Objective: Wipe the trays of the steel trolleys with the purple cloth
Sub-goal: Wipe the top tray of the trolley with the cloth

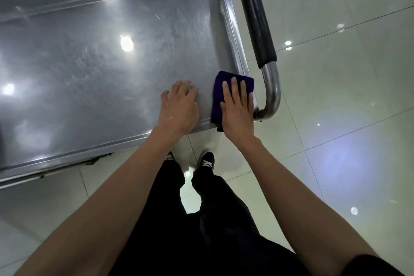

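Glossy pale square-tiled floor [336,119] with thin dark grout lines and round reflected ceiling lights, black loose trousers [215,219] seen from above, two black sneakers with white markings [207,160] on the tiles

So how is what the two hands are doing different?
The right hand presses flat on the purple cloth; the left hand touches the bare steel tray directly. The right hand is in the tray's corner by the trolley handle; the left hand sits further in. Both lie palm down with fingers straight, near the tray's front edge.
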A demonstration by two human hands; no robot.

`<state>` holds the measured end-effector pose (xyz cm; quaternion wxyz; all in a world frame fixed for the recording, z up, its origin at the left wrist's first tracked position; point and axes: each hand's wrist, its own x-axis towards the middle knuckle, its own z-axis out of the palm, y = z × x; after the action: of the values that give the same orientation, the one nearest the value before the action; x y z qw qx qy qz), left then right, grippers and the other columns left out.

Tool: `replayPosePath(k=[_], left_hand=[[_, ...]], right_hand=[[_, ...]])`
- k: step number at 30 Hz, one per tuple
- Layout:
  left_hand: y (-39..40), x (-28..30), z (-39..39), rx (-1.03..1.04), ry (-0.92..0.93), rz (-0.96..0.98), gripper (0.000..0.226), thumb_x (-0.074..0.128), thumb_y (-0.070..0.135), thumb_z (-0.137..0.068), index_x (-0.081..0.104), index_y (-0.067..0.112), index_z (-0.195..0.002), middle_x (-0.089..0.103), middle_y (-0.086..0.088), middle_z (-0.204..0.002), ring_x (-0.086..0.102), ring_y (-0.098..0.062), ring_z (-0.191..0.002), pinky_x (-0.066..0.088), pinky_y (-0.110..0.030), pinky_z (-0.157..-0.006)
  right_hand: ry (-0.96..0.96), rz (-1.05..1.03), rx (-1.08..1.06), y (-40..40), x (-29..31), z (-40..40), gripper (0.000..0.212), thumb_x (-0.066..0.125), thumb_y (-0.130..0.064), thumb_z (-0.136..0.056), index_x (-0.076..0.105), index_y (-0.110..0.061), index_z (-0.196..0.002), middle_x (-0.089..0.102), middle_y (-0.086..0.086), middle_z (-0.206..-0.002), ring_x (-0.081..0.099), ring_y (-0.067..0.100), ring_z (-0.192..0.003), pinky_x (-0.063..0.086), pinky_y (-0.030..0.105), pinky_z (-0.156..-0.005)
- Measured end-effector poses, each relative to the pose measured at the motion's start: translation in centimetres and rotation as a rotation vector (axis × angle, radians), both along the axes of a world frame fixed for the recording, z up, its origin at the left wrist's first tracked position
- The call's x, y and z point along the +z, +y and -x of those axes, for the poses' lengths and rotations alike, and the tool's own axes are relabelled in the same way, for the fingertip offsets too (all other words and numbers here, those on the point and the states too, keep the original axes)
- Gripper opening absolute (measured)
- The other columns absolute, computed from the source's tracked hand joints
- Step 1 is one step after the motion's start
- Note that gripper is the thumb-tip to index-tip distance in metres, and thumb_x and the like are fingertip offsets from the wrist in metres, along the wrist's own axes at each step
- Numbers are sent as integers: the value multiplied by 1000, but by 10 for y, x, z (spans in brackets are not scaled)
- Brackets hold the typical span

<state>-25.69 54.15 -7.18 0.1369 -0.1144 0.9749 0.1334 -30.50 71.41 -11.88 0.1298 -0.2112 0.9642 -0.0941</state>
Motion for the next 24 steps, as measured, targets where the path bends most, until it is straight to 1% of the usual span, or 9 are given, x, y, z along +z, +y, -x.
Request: replayPosePath(k=[5, 10, 13, 16, 18, 20, 24], left_hand=[[-18, -4, 31, 0, 2, -20, 45, 43, 24, -98, 44, 17, -142, 32, -7, -159, 22, -27, -148, 28, -54, -115], [-53, -8, 88, -21, 22, -76, 49, 45, 24, -97, 41, 17, -146, 29, -8, -160, 19, -27, -150, 23, -52, -117], [-76, -11, 122, -13, 21, -89, 51, 46, 26, -98, 40, 17, -148, 27, -9, -161, 17, -28, -151, 19, -54, -118], [-95, -16, 145, -24, 31, -45, 48, 46, 29, -98, 44, 20, -145, 27, -11, -161, 17, -32, -151, 17, -61, -118], [-106, -20, 151, -31, 46, -1, 43, 43, 33, -100, 48, 23, -141, 29, -12, -159, 18, -36, -149, 16, -69, -114], [-112, -26, 152, -38, 48, 3, 42, 40, 38, -103, 48, 26, -142, 29, -11, -159, 17, -38, -149, 17, -74, -111], [-114, -34, 151, -53, 42, -12, 47, 41, 50, -102, 46, 30, -145, 27, -11, -160, 14, -38, -150, 19, -77, -108]], right_hand=[[24, 3, -45, -16, -1, 25, 59, 19, -30, -103, 5, -20, -159, 3, 6, -167, -4, 27, -154, 5, 51, -124], [45, -12, -88, -41, -2, 64, 59, 27, -27, -104, 6, -20, -159, 4, 6, -167, -6, 26, -153, 6, 52, -124], [43, -26, -115, -61, 0, 93, 59, 29, -25, -104, 8, -19, -159, 5, 6, -167, -6, 26, -153, 5, 52, -124], [38, -22, -139, -84, 1, 125, 59, 30, -24, -105, 8, -19, -159, 5, 5, -167, -6, 25, -153, 4, 52, -124], [53, -18, -156, -101, 1, 148, 58, 30, -25, -105, 11, -19, -159, 7, 5, -167, -4, 25, -153, 5, 51, -124], [65, -12, -164, -117, -1, 171, 57, 31, -25, -105, 12, -19, -159, 9, 5, -166, -3, 25, -154, 5, 51, -124], [79, 0, -154, -146, -5, 216, 57, 29, -26, -105, 11, -20, -158, 9, 4, -166, -1, 26, -153, 3, 51, -124]])
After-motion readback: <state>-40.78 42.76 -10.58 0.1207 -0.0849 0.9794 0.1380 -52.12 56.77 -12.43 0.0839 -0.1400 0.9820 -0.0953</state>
